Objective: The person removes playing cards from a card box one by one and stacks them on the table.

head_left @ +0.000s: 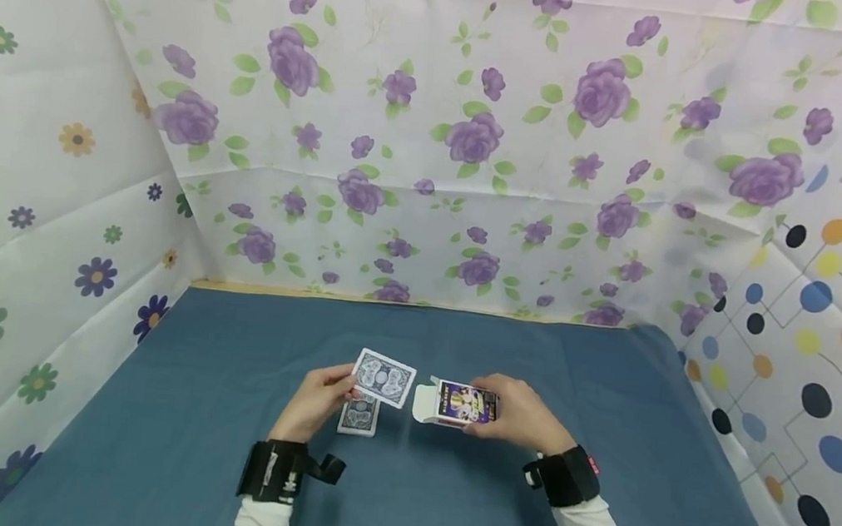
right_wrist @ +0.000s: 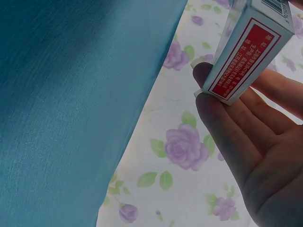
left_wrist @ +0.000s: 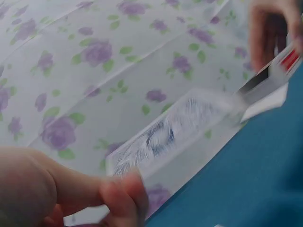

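My left hand (head_left: 315, 400) pinches a playing card (head_left: 384, 378) with a blue-and-white patterned back between thumb and fingers, holding it above the table. Below it, partly covered by that card, a stack of playing cards (head_left: 358, 418) lies on the cloth. In the left wrist view the card (left_wrist: 161, 135) is blurred and stretches toward the box. My right hand (head_left: 520, 414) grips a card box (head_left: 467, 404) by its closed end, its open flap (head_left: 425, 403) facing the card. A red label (right_wrist: 244, 59) covers the box's narrow side in the right wrist view.
A blue cloth (head_left: 232, 363) covers the table. Behind it hangs a white sheet with purple flowers (head_left: 474, 138), and patterned sheets close off the left and right sides. Black straps (head_left: 273, 471) circle both wrists.
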{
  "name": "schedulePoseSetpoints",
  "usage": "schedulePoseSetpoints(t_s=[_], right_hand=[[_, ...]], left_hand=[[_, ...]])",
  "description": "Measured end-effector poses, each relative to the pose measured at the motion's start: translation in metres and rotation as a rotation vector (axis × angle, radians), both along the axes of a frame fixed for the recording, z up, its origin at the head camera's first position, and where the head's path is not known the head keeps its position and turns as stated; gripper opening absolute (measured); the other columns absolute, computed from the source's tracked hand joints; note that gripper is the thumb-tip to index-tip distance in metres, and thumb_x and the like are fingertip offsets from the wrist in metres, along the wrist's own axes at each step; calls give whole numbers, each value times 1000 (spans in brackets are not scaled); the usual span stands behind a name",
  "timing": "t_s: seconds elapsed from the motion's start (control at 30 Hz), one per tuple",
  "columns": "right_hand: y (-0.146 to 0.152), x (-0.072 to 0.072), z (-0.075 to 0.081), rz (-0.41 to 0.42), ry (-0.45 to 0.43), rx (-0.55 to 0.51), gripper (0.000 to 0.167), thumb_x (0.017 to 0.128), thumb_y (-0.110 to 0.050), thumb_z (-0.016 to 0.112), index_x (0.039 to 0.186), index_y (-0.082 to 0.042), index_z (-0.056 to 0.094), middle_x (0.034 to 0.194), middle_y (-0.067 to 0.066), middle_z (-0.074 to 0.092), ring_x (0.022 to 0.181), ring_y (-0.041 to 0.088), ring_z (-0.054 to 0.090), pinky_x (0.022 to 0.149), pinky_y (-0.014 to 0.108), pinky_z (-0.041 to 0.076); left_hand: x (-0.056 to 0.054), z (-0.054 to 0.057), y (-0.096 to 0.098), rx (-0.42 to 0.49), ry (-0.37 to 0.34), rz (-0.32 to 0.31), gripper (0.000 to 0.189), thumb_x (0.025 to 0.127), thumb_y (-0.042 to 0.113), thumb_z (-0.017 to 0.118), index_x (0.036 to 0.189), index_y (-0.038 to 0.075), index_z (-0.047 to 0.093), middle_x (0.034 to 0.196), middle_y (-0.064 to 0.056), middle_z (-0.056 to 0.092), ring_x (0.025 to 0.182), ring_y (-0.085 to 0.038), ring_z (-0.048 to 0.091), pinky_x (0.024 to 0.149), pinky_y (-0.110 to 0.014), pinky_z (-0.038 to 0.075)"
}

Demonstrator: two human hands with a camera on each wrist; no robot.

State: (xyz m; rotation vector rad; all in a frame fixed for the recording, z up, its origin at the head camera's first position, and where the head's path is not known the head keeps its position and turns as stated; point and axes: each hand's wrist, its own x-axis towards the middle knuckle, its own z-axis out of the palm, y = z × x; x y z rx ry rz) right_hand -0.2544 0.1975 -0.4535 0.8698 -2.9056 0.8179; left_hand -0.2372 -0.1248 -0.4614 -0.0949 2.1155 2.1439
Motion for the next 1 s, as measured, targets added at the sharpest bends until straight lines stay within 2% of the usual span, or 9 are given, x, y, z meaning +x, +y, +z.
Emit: schedulePoseSetpoints(t_s=[0.13, 0.27, 0.43, 0.63, 0.87, 1.0], right_hand=[[0, 1, 1, -1, 5, -2, 57, 75, -35, 82, 123, -12, 63, 107, -2, 66, 86, 6, 57, 73, 25, 47], [3, 0, 1, -11, 6, 1, 58, 75, -37, 82, 124, -10, 63, 108, 0, 66, 86, 6, 57, 73, 26, 46], [4, -3, -1, -14, 13, 0, 59, 76, -38, 82, 124, -11, 63, 108, 0, 66, 86, 7, 57, 72, 27, 46], [2, -4, -1, 8, 16, 2, 58, 76, -39, 81, 123, -10, 64, 111, 3, 67, 89, 9, 58, 74, 28, 47], [6, -5, -2, -19, 4, 8, 58, 76, -38, 82, 123, -10, 64, 109, 1, 66, 87, 8, 57, 73, 27, 46], [7, -6, -4, -21, -13, 8, 58, 76, -38, 82, 124, -10, 63, 109, 1, 66, 87, 7, 58, 74, 27, 46]], left_hand=[[-16, 2, -26, -93, -32, 60, 38, 97, 13, 60, 129, -7, 56, 88, 1, 65, 77, -9, 62, 76, -24, 52], [-36, -4, -43, -247, -63, 101, 33, 93, 19, 66, 116, -5, 65, 88, -3, 68, 81, -17, 66, 86, -38, 52], [-56, -21, -47, -299, -110, 99, 31, 91, 17, 69, 113, -6, 68, 86, -5, 70, 71, -10, 65, 79, -33, 54], [-66, -38, -41, -306, -168, 103, 30, 88, 12, 71, 111, -8, 68, 79, -3, 69, 61, -5, 60, 64, -22, 50], [-68, -43, -31, -281, -199, 99, 33, 87, 11, 72, 113, -9, 67, 82, -6, 70, 60, -3, 60, 60, -18, 50], [-67, -46, -27, -291, -187, 94, 31, 87, 11, 72, 111, -9, 68, 86, -8, 70, 59, -2, 59, 60, -18, 50]])
